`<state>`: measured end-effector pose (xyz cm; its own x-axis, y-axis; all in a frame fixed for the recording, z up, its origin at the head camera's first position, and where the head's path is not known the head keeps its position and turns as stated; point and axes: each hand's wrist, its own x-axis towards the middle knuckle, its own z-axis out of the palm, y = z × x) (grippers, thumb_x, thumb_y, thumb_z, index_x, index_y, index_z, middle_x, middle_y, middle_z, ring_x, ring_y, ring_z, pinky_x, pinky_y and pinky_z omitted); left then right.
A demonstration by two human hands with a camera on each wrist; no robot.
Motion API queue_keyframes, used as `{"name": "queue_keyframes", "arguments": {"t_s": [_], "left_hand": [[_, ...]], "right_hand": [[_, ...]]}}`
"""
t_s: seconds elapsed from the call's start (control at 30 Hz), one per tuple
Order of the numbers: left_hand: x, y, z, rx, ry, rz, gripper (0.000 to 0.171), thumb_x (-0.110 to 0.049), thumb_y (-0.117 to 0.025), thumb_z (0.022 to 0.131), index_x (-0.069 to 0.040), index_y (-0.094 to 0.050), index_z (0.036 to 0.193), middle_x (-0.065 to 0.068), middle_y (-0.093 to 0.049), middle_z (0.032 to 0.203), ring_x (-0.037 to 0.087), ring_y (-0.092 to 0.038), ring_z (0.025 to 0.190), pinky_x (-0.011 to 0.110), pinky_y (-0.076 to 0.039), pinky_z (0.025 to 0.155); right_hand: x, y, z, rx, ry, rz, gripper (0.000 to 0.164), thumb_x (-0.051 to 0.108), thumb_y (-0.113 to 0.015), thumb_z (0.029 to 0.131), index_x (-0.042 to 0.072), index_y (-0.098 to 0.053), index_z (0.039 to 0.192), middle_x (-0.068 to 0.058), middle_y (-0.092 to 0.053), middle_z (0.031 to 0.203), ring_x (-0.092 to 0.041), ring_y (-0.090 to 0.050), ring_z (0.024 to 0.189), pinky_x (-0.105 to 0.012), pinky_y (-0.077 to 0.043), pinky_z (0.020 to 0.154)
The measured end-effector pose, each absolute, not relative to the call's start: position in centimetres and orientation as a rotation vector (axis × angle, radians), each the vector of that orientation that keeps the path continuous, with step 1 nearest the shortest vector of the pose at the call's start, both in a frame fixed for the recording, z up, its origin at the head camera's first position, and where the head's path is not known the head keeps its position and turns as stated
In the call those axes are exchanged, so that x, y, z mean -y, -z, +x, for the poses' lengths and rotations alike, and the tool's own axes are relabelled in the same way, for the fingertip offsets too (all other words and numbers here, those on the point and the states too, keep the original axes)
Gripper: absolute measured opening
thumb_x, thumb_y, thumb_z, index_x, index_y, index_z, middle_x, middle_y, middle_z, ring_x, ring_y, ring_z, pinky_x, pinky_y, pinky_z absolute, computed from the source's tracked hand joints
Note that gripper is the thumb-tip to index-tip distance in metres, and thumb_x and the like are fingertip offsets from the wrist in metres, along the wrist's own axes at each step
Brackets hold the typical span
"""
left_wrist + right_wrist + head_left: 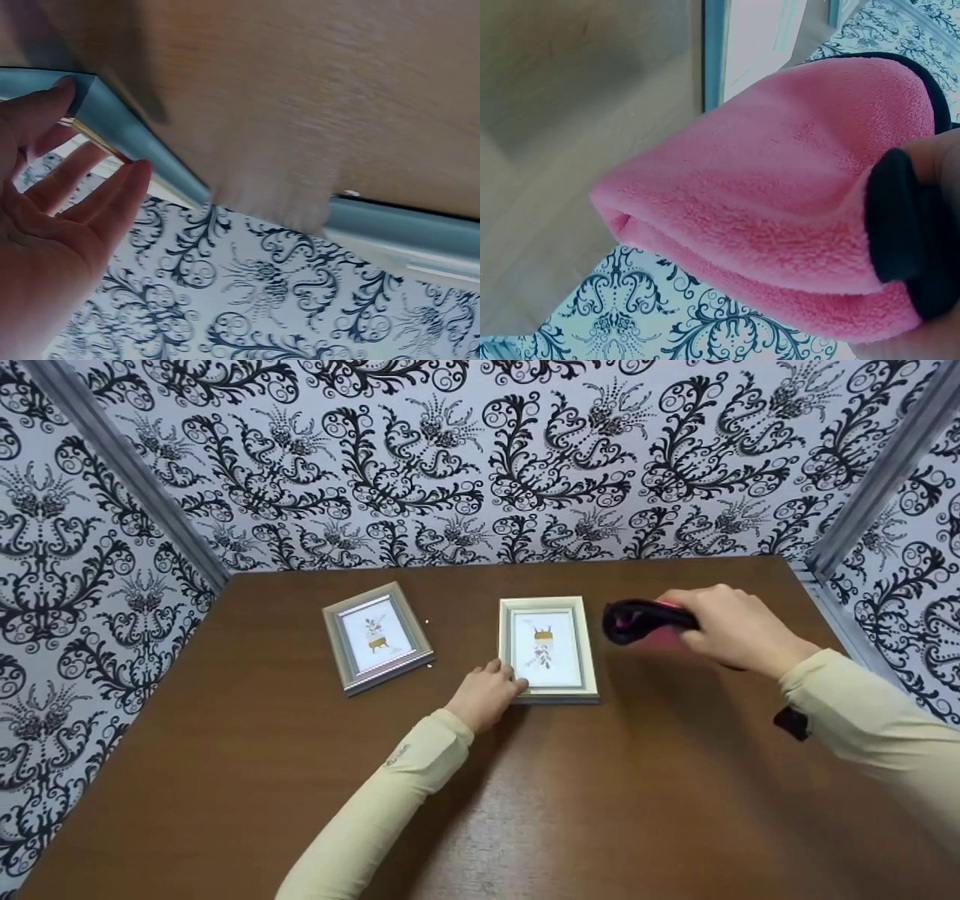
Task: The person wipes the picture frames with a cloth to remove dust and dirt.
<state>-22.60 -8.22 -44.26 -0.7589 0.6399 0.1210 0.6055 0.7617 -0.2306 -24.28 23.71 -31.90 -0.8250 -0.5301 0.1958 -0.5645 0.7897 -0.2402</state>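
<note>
My left hand [486,694] holds the near left corner of a cream picture frame [549,697], which lies face up on the table. In the left wrist view, the thumb [56,101] presses on the frame's side and the fingers touch the adjoining edge. To the right of this frame, my right hand [739,622] grips a folded pink cloth [757,180] with black edging, raised above the table. Part of the cloth is hidden behind the hand in the head view. A second, silvery-beige picture frame [339,641] lies tilted to the left, apart from both hands.
The brown wooden table [247,780] reaches back to a wall [465,465] covered in black-and-white scroll pattern. Metal posts [862,487] stand at the back corners. Small white specks lie beside the left picture frame.
</note>
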Motion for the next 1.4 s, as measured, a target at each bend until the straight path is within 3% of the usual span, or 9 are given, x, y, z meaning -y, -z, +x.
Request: {"name": "queue_keyframes", "arguments": {"t_s": [0.3, 0.67, 0.87, 0.93, 1.07, 1.17, 1.27, 1.4], "left_hand": [[7.9, 43.3, -20.0, 2.719, -0.386, -1.042, 0.017, -0.008, -0.067, 0.084, -0.021, -0.074, 0.092, 0.008, -0.066, 0.084, 0.024, -0.061, 0.077, 0.033, -0.052, 0.063], [7.0, 42.3, -16.5, 2.627, -0.535, -1.094, 0.013, -0.013, -0.069, 0.081, -0.024, -0.075, 0.078, 0.0, -0.065, 0.07, 0.016, -0.059, 0.06, 0.027, -0.049, 0.051], [6.9, 41.9, -15.8, 2.681, -0.59, -1.096, 0.008, -0.021, -0.072, 0.081, -0.026, -0.075, 0.086, 0.0, -0.066, 0.077, 0.017, -0.06, 0.065, 0.028, -0.047, 0.052], [7.0, 41.9, -16.0, 2.769, -0.576, -1.089, 0.018, -0.032, -0.075, 0.081, -0.024, -0.073, 0.097, 0.001, -0.066, 0.086, 0.019, -0.061, 0.075, 0.03, -0.049, 0.057], [7.4, 42.0, -17.2, 2.955, -0.494, -1.009, 0.065, -0.06, -0.074, 0.072, -0.015, -0.062, 0.116, 0.009, -0.062, 0.11, 0.025, -0.058, 0.103, 0.04, -0.05, 0.078], [7.7, 42.2, -18.2, 3.037, -0.465, -0.936, 0.088, -0.07, -0.072, 0.066, -0.007, -0.054, 0.124, 0.017, -0.055, 0.129, 0.03, -0.049, 0.123, 0.047, -0.044, 0.094], [8.0, 42.4, -18.9, 3.09, -0.437, -0.92, 0.098, -0.072, -0.072, 0.064, -0.003, -0.051, 0.128, 0.021, -0.048, 0.138, 0.032, -0.042, 0.131, 0.047, -0.038, 0.102], [7.9, 42.5, -19.1, 3.101, -0.414, -0.987, 0.094, -0.069, -0.073, 0.065, -0.001, -0.052, 0.125, 0.02, -0.051, 0.133, 0.032, -0.046, 0.126, 0.043, -0.037, 0.104]], "right_hand": [[-23.2, 31.4, -25.1, 2.912, -0.323, 0.841, 0.017, 0.006, -0.063, 0.075, 0.018, -0.063, 0.087, 0.0, -0.055, 0.07, -0.022, -0.049, 0.061, -0.039, -0.038, 0.049], [-22.7, 31.8, -25.4, 2.928, -0.252, 0.886, 0.013, 0.008, -0.063, 0.074, 0.019, -0.061, 0.082, 0.002, -0.052, 0.066, -0.02, -0.048, 0.058, -0.037, -0.036, 0.047], [-22.1, 32.3, -25.7, 2.919, -0.279, 0.916, 0.013, 0.008, -0.064, 0.076, 0.016, -0.063, 0.086, 0.001, -0.055, 0.07, -0.02, -0.049, 0.059, -0.039, -0.037, 0.047], [-21.6, 32.6, -26.0, 2.914, -0.308, 0.91, 0.014, 0.007, -0.064, 0.076, 0.015, -0.063, 0.087, 0.0, -0.056, 0.071, -0.02, -0.049, 0.061, -0.039, -0.039, 0.049], [-20.5, 33.6, -27.2, 2.864, -0.427, 0.93, 0.017, -0.001, -0.062, 0.076, 0.007, -0.063, 0.091, -0.005, -0.059, 0.075, -0.022, -0.052, 0.063, -0.039, -0.044, 0.055], [-19.5, 34.5, -28.2, 2.805, -0.513, 0.96, 0.021, -0.005, -0.061, 0.076, -0.001, -0.064, 0.096, -0.012, -0.064, 0.081, -0.027, -0.057, 0.067, -0.042, -0.049, 0.062], [-18.4, 35.5, -28.9, 2.777, -0.555, 0.968, 0.02, -0.003, -0.066, 0.081, -0.003, -0.062, 0.101, -0.019, -0.065, 0.09, -0.034, -0.062, 0.076, -0.047, -0.052, 0.07], [-16.9, 37.0, -29.6, 2.775, -0.569, 0.931, 0.019, -0.001, -0.066, 0.085, -0.003, -0.059, 0.102, -0.023, -0.064, 0.094, -0.042, -0.062, 0.086, -0.051, -0.052, 0.077]]}}
